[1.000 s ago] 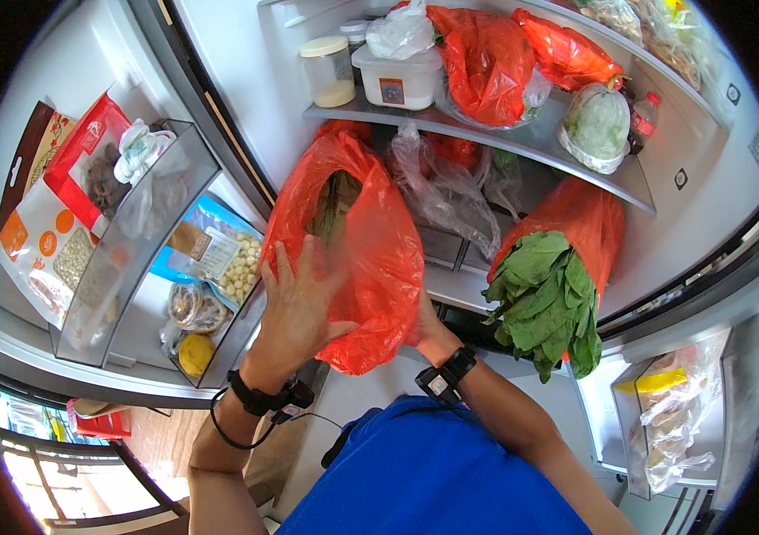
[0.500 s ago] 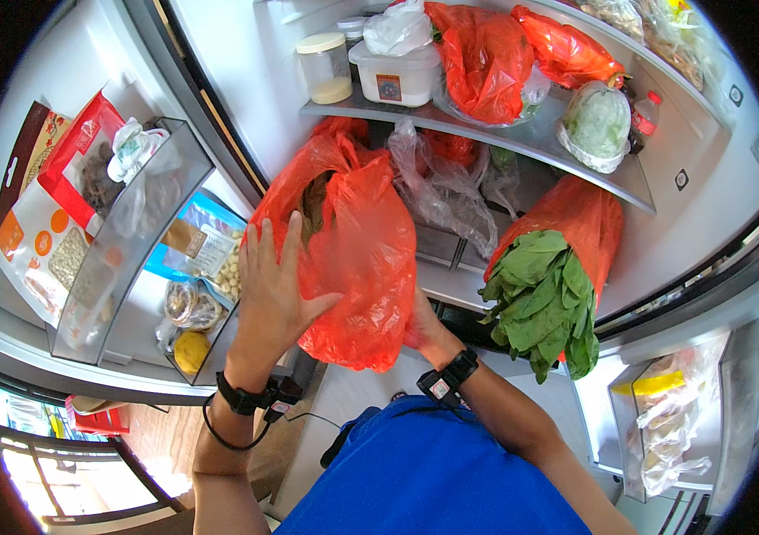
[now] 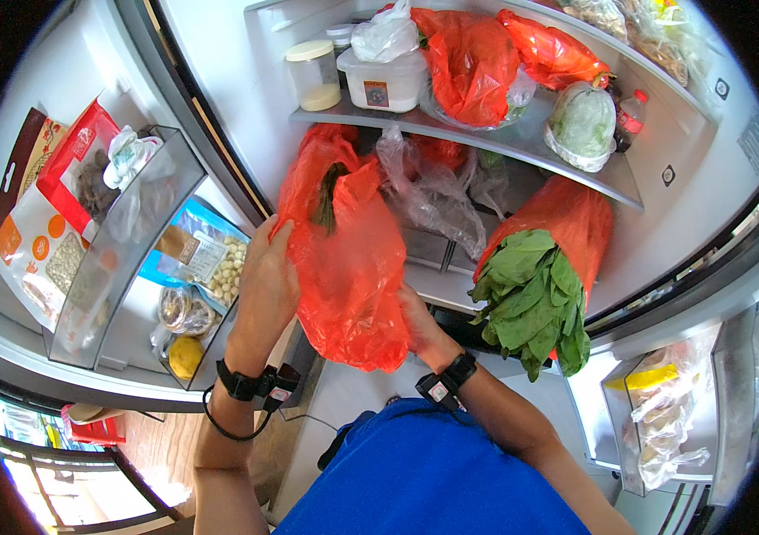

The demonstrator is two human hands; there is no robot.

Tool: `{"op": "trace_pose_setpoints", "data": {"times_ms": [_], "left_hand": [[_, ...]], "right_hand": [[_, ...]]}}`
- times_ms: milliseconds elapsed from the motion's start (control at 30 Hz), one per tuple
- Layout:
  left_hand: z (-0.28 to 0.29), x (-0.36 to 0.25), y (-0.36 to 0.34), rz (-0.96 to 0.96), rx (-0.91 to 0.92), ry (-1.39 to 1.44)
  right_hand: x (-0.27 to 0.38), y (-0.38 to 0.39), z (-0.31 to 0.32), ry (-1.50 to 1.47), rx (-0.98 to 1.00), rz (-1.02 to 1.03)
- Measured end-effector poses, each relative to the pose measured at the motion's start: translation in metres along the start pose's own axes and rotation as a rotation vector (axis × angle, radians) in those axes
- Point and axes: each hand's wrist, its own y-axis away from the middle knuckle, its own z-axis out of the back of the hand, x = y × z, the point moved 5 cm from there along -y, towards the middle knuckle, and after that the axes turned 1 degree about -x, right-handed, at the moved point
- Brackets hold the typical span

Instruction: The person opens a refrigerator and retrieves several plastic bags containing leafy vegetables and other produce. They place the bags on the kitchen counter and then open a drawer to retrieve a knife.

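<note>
Curled at the red bag's left edge in the head view, the left hand is no longer spread flat. The right hand grips the lower right side, fingers partly hidden. Between both, equally near, the bag stretches lengthwise toward the fridge, below a shelf; door rack left, leafy greens right.

Your left forearm rises nearly upright; your left hand points upward, its fingers bent and partly hidden. Your right forearm slants up leftward to your right hand, whose fingers are mostly out of sight.
</note>
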Motion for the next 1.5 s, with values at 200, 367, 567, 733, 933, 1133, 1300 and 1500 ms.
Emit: {"op": "trace_pose_setpoints", "data": {"times_ms": [200,367,567,733,933,1133,1300,1500], "left_hand": [[0.014,0.004,-0.001,-0.035,-0.195,0.031],[0.028,0.005,-0.001,0.017,-0.182,0.052],[0.031,0.012,0.011,0.052,-0.166,0.091],[0.032,0.027,0.012,0.076,-0.2,0.21],[0.022,0.02,0.015,0.022,-0.142,0.271],[-0.045,-0.029,0.036,-0.075,0.257,0.344],[-0.073,-0.041,0.041,-0.025,0.286,0.388],[-0.089,-0.049,0.065,-0.09,0.296,0.34]], "right_hand": [[-0.005,0.0,0.017,-0.062,-0.116,-0.037],[-0.005,0.007,0.025,-0.187,-0.183,-0.09],[-0.008,0.007,0.039,-0.182,-0.203,-0.088],[-0.011,0.005,0.043,-0.173,-0.202,-0.084],[-0.01,0.008,0.026,-0.133,-0.117,-0.11],[-0.01,0.014,0.011,-0.012,-0.017,-0.117],[-0.007,0.025,0.023,0.108,-0.106,-0.11],[-0.012,0.033,0.036,0.23,-0.207,-0.141]]}}
